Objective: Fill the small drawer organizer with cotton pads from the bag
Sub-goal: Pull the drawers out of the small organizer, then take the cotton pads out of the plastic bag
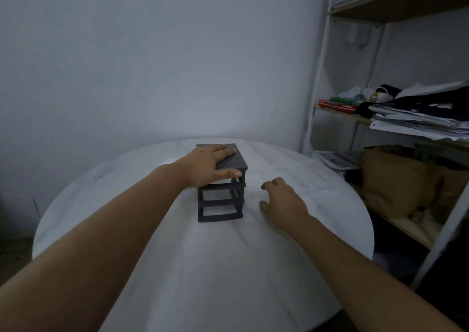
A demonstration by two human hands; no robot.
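**Organizer** [236, 164]: small, dark grey, three tiers. It is set upright near the middle of the round white tabletop [203, 268], with its front turned toward the person. Whether the tiers hold drawers or are bare slots cannot be told, and no pads are seen in them.

**Bag of pads:** none is seen on the tabletop. A brown bag [396, 179] is lodged on the lower shelf [416, 227] at the right; its contents cannot be told.

**Step in hand (judged):** the organizer is being steadied so that a tier can be opened for filling.
- Downward pressure is best kept on the lid, since so light a frame is likely to be dragged along with the drawer.
- The drawer is best drawn straight out by its front lip, not levered.
- The thumb should be lifted clear of the top tier before that tier is pulled.

**Left hand** [206, 165]: the arm is stretched forward and the palm laid flat on the lid. The fingers are straight and the thumb is laid along the front edge. The grip is released — it presses and clasps nothing.

**Right hand** [281, 202]: it is held just beside the organizer's right face, apart from it, with the palm down. The fingers are loosely curled, and the grip is released and empty.
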